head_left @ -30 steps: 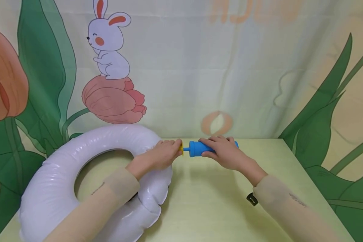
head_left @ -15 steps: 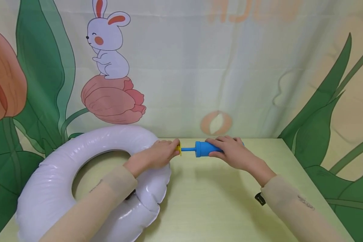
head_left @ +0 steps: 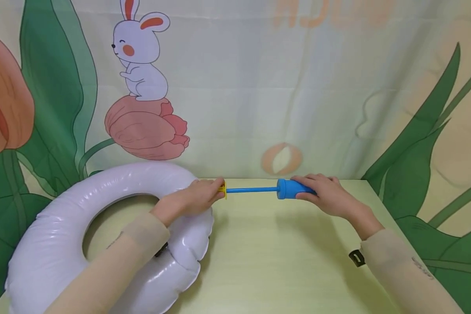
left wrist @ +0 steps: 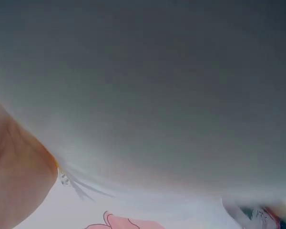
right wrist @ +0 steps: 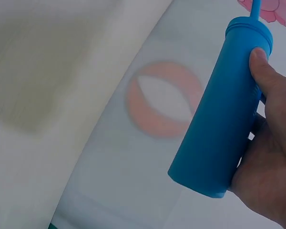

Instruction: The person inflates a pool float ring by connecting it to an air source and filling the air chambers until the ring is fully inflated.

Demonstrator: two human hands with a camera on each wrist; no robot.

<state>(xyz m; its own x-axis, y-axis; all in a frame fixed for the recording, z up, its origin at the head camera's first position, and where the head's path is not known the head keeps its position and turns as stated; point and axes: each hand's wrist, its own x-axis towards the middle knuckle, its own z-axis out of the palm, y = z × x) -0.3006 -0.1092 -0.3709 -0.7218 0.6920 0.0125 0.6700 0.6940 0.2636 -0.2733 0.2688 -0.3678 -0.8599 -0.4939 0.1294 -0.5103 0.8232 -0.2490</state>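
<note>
- With our right hand (head_left: 329, 196) we gripped the blue pump (head_left: 289, 189) round its barrel, above the far part of the table (head_left: 251, 248), right of the middle.
- Our left hand (head_left: 198, 196) pinched the yellow end piece (head_left: 225, 190) at the right side of the white ring (head_left: 49, 235); the hand hid whether that piece joined the ring.
- The thin blue rod (head_left: 253, 189) showed at length, nearly level, between our hands. It looked slender, so we judged that a push or pull straight along it would serve best; a sideways lean might have bent it.
- Good work seemed to call for a steady left hand, with the right doing the stroke.
- The white ring took up the table's left side, near to far, puffed out but creased along its right edge. Our left sleeve (head_left: 110, 257) crossed over it, and we thought a bump there could twist the yellow end piece.
- A small black clip (head_left: 357, 258) showed beside our right sleeve (head_left: 404, 266), apart from the pump.
- A printed curtain (head_left: 227, 87) hung at the table's far edge; a wide swing could have brushed it.
- A blurred surface (left wrist: 148, 109) filled most of the left wrist view.
</note>
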